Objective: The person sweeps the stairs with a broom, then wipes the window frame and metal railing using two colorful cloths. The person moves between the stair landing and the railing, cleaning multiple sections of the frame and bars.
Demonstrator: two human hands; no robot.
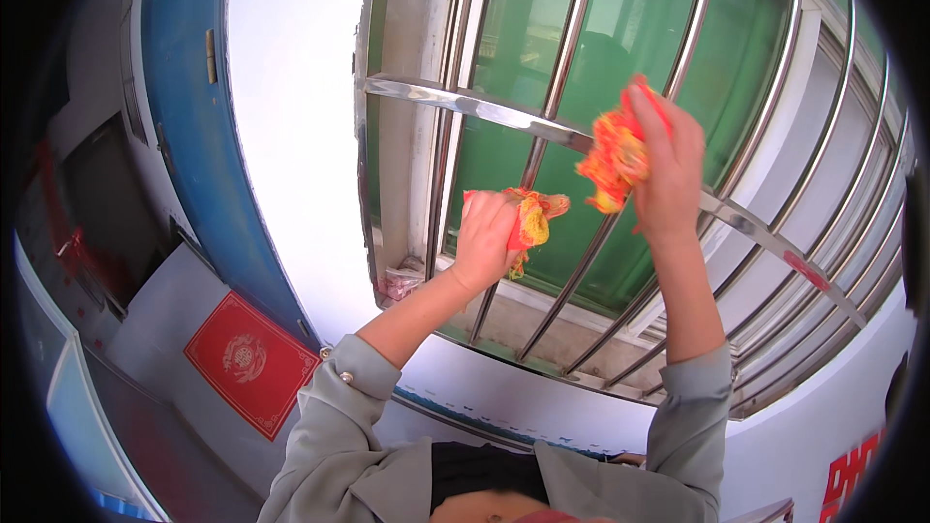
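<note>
My left hand [485, 236] is closed around a crumpled red and yellow cloth [534, 225], in front of the lower part of a barred window. Higher and to the right, my right hand [672, 167] grips another bunched red, orange and yellow cloth [616, 160]. This second cloth overlaps the shiny horizontal metal bar [501, 110] in the view; whether it touches the bar I cannot tell. Upright metal bars [574, 33] run behind both hands, with green window glass [538, 152] beyond them.
A blue door [192, 109] stands left of the white wall [290, 87]. Below it lies a red mat [251, 365] with a pale pattern. A plastic bag [403, 280] rests at the window's lower left corner. Red cut-out decoration [846, 483] is at lower right.
</note>
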